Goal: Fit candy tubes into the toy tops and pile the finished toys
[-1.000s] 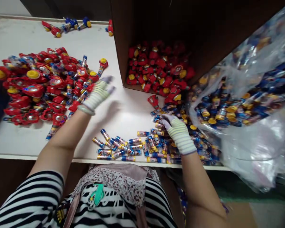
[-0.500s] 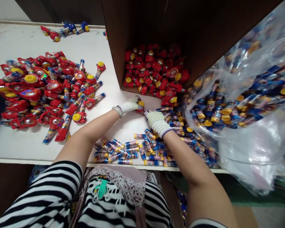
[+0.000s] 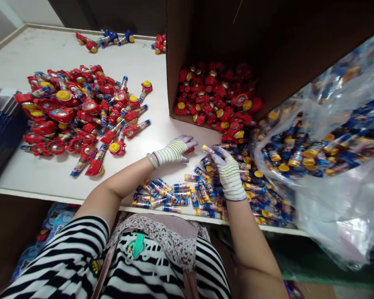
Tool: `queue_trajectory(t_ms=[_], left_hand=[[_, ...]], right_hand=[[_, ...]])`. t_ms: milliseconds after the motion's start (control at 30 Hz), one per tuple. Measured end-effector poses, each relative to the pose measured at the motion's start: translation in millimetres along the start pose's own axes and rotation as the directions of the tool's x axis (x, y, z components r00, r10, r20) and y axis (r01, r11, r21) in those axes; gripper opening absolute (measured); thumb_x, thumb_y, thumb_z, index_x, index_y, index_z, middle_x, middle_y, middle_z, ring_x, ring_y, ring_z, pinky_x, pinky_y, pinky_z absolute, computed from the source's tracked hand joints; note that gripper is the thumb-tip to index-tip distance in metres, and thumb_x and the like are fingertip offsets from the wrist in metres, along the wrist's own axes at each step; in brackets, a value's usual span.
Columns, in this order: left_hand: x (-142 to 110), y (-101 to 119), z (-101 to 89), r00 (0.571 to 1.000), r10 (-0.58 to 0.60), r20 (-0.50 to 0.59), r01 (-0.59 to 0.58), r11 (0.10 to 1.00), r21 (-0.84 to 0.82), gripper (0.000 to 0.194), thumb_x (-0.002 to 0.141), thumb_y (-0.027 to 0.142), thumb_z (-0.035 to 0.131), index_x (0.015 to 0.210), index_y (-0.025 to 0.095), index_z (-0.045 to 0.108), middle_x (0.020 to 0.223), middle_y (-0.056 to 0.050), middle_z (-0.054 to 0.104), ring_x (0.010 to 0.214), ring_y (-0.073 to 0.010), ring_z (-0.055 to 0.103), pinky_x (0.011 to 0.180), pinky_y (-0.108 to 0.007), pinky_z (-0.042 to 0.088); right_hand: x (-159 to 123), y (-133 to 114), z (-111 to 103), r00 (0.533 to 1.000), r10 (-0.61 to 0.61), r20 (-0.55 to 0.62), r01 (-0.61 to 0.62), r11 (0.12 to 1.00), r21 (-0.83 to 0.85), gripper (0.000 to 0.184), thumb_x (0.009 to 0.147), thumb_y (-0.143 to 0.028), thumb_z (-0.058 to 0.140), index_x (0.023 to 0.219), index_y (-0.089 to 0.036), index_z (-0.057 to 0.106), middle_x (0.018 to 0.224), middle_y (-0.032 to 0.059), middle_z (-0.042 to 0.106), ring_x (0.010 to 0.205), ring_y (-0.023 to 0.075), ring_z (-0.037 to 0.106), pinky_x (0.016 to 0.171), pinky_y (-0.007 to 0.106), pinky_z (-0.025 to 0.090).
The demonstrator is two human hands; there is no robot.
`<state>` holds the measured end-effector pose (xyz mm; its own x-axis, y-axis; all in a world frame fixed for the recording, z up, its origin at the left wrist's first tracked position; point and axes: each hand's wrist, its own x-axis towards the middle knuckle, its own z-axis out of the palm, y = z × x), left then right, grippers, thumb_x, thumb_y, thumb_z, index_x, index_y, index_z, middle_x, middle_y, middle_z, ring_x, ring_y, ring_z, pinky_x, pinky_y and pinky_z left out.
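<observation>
Counted one left hand [image 3: 173, 151], one right hand [image 3: 230, 176], one carton [image 3: 268, 50], one clear bag [image 3: 336, 211], one red-toy heap [image 3: 81, 108], one tube heap [image 3: 165, 195].

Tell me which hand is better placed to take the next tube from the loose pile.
Right, probably: the right hand sits over the loose tubes with its fingertips among them, while the left hand lies farther off beside a red piece.

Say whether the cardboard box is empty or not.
Not empty: the cardboard box holds a heap of red toys with yellow caps, lying well below the top of its walls.
</observation>
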<state>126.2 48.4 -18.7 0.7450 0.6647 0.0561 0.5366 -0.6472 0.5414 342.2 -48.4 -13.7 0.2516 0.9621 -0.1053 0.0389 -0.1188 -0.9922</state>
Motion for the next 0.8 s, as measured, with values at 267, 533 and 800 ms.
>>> queue_trajectory(t_ms=[267,533,800], left_hand=[[16.9,8.0,9.2,0.942,-0.292,-0.163,0.233,0.923,-0.307,0.039,0.072,0.02,0.072,0.107,0.015,0.057,0.111,-0.014,0.06,0.109,-0.0306,0.056,0.098,-0.046,0.048],[-38.0,38.5,-24.1,0.957,-0.265,-0.118,-0.016,0.359,-0.933,0.054,0.072,0.034,0.072,0.117,0.021,0.044,0.1,-0.004,0.06,0.083,-0.0171,0.065,0.073,-0.03,0.056],[-53.7,47.5,-62.0,0.989,-0.147,-0.018,0.066,0.547,-0.835,0.043,0.068,0.033,0.075,0.103,0.016,0.055,0.086,-0.001,0.059,0.067,-0.0121,0.057,0.053,-0.021,0.047]], right_hand=[[-25.8,-0.5,-14.3,0.989,0.114,0.093,-0.129,0.977,0.172,0.055,0.075,-0.044,0.075,0.124,-0.022,0.063,0.114,0.0066,0.073,0.09,0.0205,0.071,0.089,0.042,0.058],[-36.8,-8.1,-0.6,0.97,-0.016,0.241,0.014,1.0,0.01,0.054,0.082,-0.044,0.066,0.131,-0.02,0.061,0.113,0.0094,0.072,0.096,0.0241,0.069,0.09,0.045,0.056],[-53.6,-20.4,26.3,0.908,-0.247,0.339,0.401,0.75,-0.527,0.043,0.094,-0.04,0.044,0.124,-0.018,0.064,0.117,0.0135,0.07,0.102,0.0273,0.065,0.091,0.042,0.051]])
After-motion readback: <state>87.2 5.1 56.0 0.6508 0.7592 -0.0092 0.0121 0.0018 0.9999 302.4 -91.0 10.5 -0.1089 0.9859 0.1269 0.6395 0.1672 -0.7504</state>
